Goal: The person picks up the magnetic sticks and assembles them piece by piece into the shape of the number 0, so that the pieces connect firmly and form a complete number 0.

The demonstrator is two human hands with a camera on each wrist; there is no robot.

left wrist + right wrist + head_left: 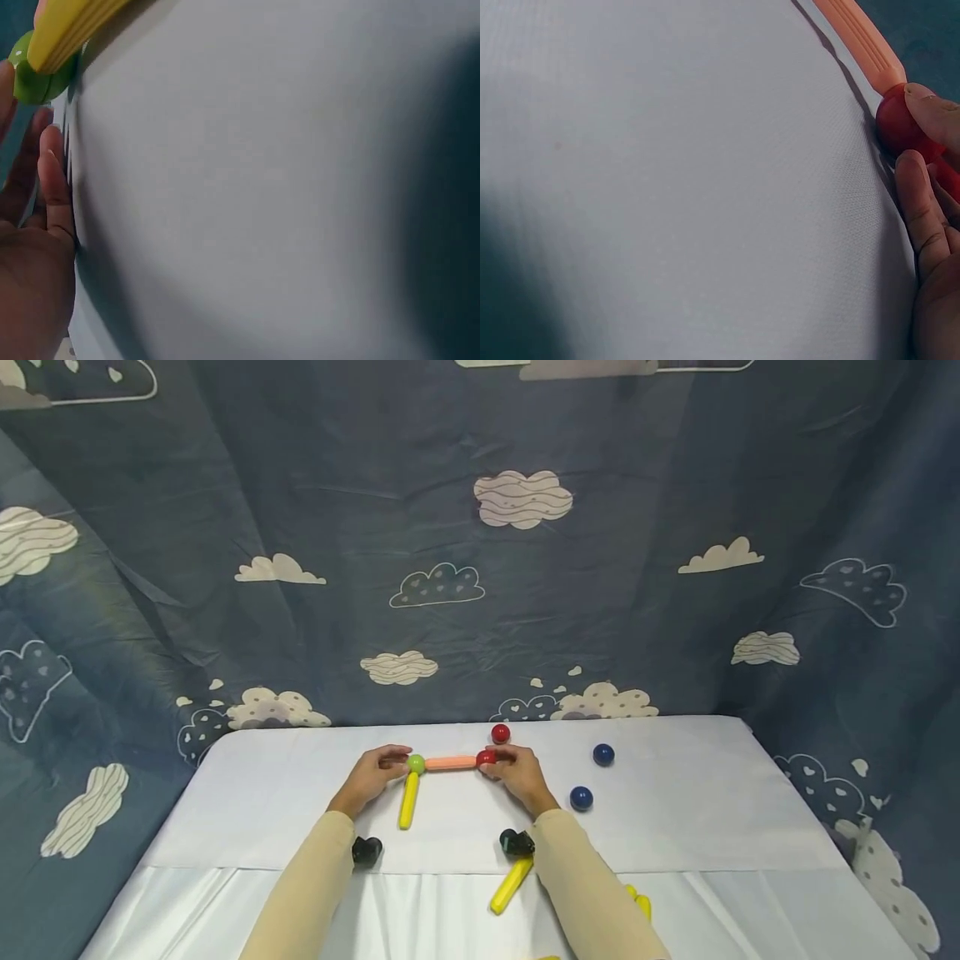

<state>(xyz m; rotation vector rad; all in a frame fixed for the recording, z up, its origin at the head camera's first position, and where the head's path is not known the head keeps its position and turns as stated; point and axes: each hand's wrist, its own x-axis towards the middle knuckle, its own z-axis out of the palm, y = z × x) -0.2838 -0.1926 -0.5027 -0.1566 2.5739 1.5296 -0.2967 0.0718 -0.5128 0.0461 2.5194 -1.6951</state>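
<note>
Beige sleeves (588,893), right grip (522,776) on red ball (484,760) against peach rod (450,763)

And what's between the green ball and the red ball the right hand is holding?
An orange stick lies between the green ball and that red ball, meeting both. The head view shows the whole stretch.

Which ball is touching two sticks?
The green ball, touching the orange stick and a yellow stick. The near red ball touches only the orange; the far red ball and blue balls touch neither.
</note>
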